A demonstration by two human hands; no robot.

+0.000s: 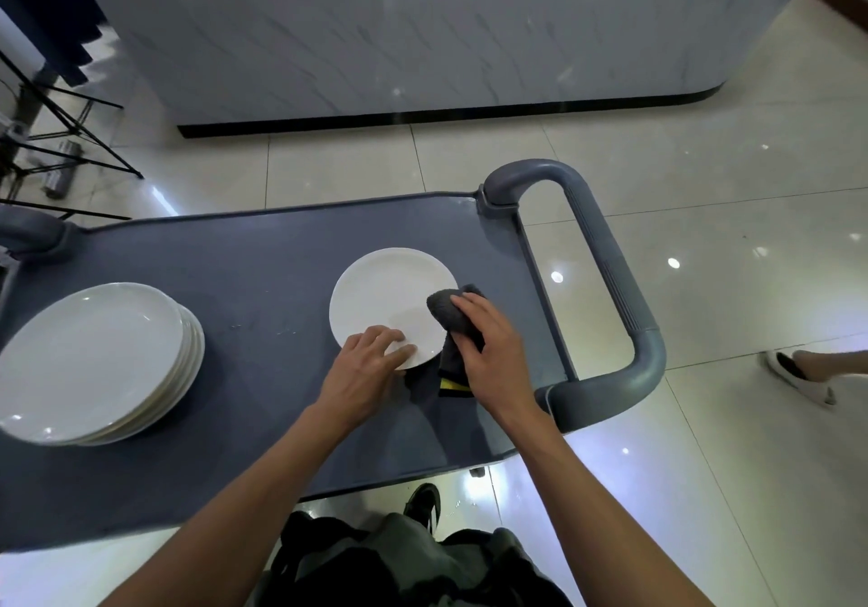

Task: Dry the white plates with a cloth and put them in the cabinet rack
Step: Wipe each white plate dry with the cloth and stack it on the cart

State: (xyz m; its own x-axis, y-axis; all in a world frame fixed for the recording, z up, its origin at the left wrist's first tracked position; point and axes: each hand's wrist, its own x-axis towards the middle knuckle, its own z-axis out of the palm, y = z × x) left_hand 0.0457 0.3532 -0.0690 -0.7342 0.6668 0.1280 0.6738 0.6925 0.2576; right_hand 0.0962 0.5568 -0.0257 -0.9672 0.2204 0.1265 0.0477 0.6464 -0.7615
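Several stacked white plates (94,357) wait at the cart's (235,277) left, seemingly undried. Further right we steady one plate (390,306) under the left hand's (364,367) relaxed fingers, while our right hand (488,348) grips the grey cloth (451,320) on its rim. No cabinet rack or legible writing appears.

glossy plate (385,296) — fuzzy cloth (453,324), matt cart (235,268)

We see a plain white plate (392,299) and a stack of white plates (94,362) on a slate-blue cart top (244,277) with a grey handle (606,268). The cloth (453,324) is dark grey with a yellow patch. The floor (704,174) is glossy cream tile; the counter front (422,29) is grey-veined white marble pattern.
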